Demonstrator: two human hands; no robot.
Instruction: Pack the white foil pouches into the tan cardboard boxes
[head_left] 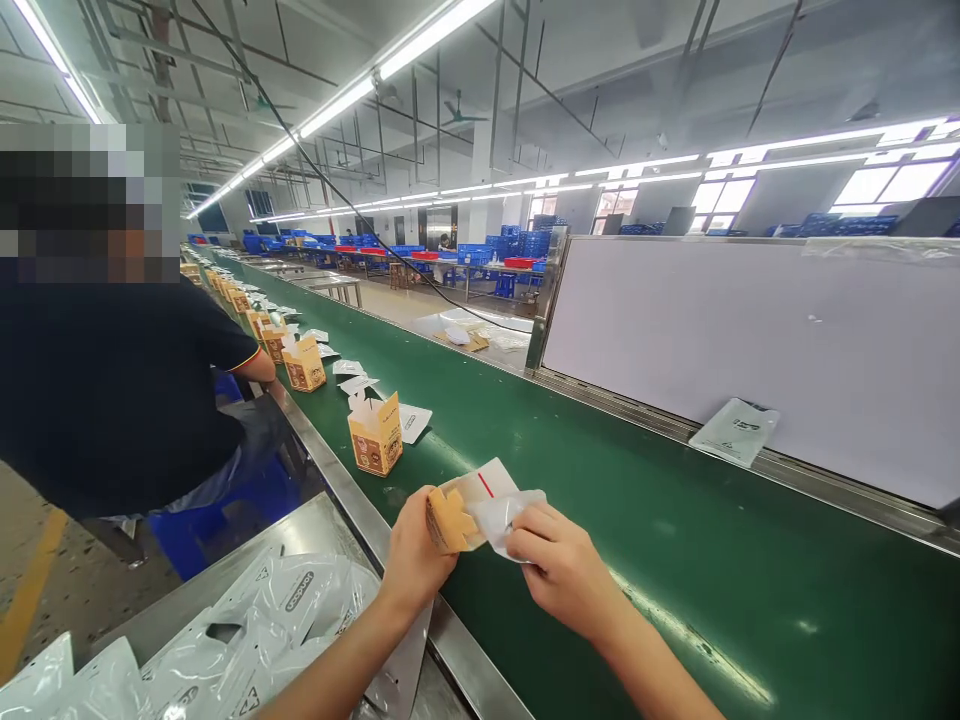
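Over the near edge of the green belt, my left hand (417, 552) is wrapped round a small orange carton (450, 520), tipped on its side with its flaps open toward the right. My right hand (553, 560) pinches a pale translucent plastic pouch (504, 512) at the carton's open end. How far the pouch reaches into the carton I cannot tell. Just beyond my hands, an open orange carton (377, 437) stands upright on the belt, with a flat white pouch (414, 422) lying beside it.
A green conveyor belt (637, 560) runs away to the far left, carrying a row of cartons (304, 363) and pouches. White pouches are piled (277, 610) on the metal table at lower left. A co-worker (112, 380) sits at left. One pouch (736, 430) leans against the white panel (750, 340).
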